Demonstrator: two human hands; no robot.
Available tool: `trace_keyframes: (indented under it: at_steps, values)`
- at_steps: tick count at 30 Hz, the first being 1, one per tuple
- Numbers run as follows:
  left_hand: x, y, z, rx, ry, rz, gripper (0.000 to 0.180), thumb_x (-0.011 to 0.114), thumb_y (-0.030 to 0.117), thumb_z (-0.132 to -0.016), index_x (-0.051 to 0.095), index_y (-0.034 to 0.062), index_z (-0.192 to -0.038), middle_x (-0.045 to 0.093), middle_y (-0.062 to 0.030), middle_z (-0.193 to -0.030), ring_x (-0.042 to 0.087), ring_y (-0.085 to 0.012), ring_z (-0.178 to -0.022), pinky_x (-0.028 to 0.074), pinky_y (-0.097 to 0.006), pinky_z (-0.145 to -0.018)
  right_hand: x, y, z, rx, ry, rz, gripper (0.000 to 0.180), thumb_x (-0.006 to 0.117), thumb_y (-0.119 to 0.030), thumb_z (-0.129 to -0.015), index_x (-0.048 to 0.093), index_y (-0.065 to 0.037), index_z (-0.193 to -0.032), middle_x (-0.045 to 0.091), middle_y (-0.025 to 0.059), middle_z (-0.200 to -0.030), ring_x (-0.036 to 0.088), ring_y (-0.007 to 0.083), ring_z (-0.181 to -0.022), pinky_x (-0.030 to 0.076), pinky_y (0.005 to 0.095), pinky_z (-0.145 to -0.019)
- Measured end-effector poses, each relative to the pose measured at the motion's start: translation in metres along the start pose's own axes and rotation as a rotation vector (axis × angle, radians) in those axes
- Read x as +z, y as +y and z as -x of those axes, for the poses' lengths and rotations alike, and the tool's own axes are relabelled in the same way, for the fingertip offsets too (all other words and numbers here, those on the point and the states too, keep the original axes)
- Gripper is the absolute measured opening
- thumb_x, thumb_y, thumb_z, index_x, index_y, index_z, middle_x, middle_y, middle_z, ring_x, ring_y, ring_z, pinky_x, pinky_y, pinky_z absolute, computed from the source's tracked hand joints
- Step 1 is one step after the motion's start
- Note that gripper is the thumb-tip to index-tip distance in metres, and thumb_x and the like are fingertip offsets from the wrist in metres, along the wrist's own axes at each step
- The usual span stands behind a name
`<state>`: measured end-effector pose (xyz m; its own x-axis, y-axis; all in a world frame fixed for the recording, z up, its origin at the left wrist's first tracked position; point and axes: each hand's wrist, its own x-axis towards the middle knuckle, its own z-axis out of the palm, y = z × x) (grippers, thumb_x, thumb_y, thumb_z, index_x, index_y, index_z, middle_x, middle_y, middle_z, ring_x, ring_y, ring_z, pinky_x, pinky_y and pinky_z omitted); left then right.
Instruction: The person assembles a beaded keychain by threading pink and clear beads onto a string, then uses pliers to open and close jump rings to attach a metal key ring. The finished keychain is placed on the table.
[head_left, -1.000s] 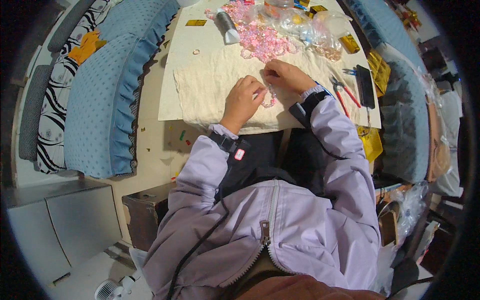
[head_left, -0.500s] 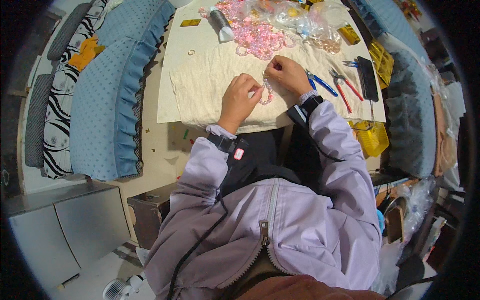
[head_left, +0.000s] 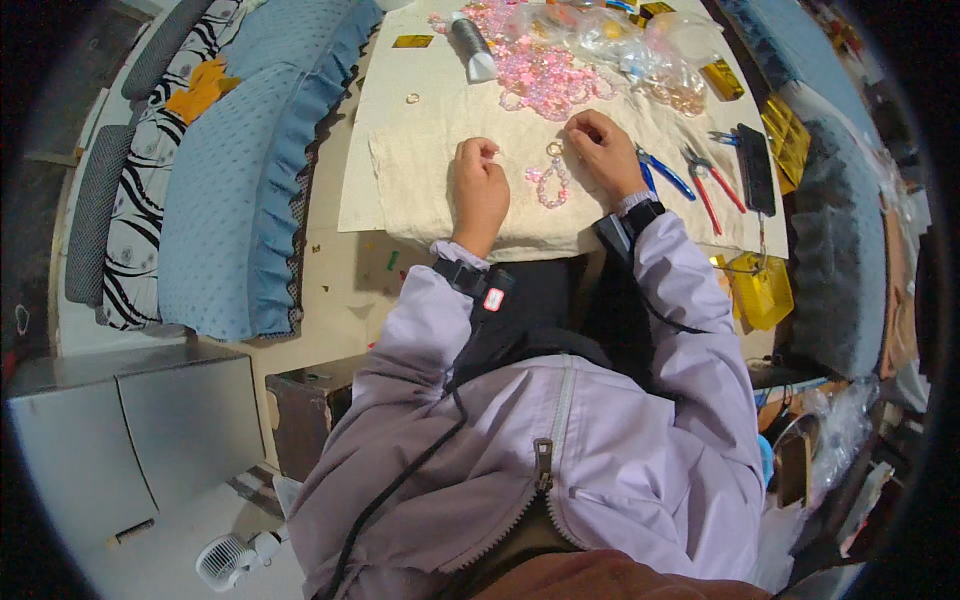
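A small loop of pink and clear beads (head_left: 565, 190) lies on the cream cloth (head_left: 420, 170) between my hands. A gold ring (head_left: 554, 149) is at its top end, and a pink bead cluster sits at its left side. My left hand (head_left: 481, 195) rests on the cloth left of the loop, its fingers loosely curled and slightly apart, with nothing visible in them. On the other side, my right hand (head_left: 606, 155) is close to the gold ring but not on it. Its fingers are half bent, thumb and forefinger apart, and they appear to hold nothing.
Blue-handled cutters (head_left: 668, 174), red-handled pliers (head_left: 710, 190) and a black phone (head_left: 757, 170) lie to the right. Farther back are a heap of pink beads (head_left: 545, 75), a grey thread spool (head_left: 472, 45) and clear plastic bags (head_left: 650, 50). A loose ring (head_left: 412, 98) lies at left.
Both hands have let go of the bead loop and moved apart. It now lies flat on the cloth, with its gold ring in sight. The whole view has shifted slightly.
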<state>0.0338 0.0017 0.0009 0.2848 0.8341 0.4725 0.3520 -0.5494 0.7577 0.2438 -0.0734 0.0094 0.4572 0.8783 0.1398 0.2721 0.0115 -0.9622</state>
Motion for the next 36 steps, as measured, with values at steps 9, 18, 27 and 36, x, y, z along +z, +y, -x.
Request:
trace_keyframes:
  at_steps: [9,18,27,36]
  values:
    - [0.001,-0.007,-0.003,0.046,-0.043,-0.102,0.017,0.065,0.001,-0.087,0.066,0.0012,-0.103,0.058,-0.013,-0.099,0.061,-0.0237,-0.082,0.051,-0.035,-0.077,0.0,0.007,-0.003,-0.234,0.012,0.067,0.021,0.062,-0.004,-0.088,0.072,-0.007,-0.107,0.064,0.0073,-0.096,0.062,0.0186,-0.087,0.05,0.0304,-0.08]
    - [-0.002,0.007,-0.007,0.077,-0.083,-0.093,0.014,0.067,0.004,-0.088,0.068,0.003,-0.103,0.059,-0.0138,-0.103,0.064,-0.0287,-0.091,0.053,-0.037,-0.08,-0.003,-0.016,0.005,-0.403,-0.205,0.373,0.021,0.062,-0.004,-0.088,0.072,-0.009,-0.106,0.058,0.0089,-0.1,0.057,0.0282,-0.1,0.047,0.0344,-0.086]
    - [0.011,0.035,0.01,0.244,-0.329,-0.113,0.022,0.077,0.018,-0.081,0.066,0.0083,-0.097,0.063,-0.0094,-0.102,0.059,-0.0327,-0.098,0.049,-0.044,-0.087,-0.001,-0.001,0.001,-0.013,-0.209,0.047,0.008,0.066,-0.012,-0.095,0.065,-0.004,-0.096,0.062,-0.0016,-0.086,0.055,0.0087,-0.079,0.047,0.0263,-0.071]
    - [0.016,0.024,0.007,0.243,-0.273,0.064,0.018,0.076,0.016,-0.084,0.069,0.0088,-0.099,0.067,-0.0092,-0.107,0.061,-0.0319,-0.102,0.05,-0.041,-0.089,-0.005,-0.002,-0.004,0.055,-0.223,-0.23,0.01,0.065,-0.013,-0.098,0.064,-0.004,-0.099,0.065,0.0006,-0.084,0.061,0.0101,-0.076,0.05,0.0271,-0.071]
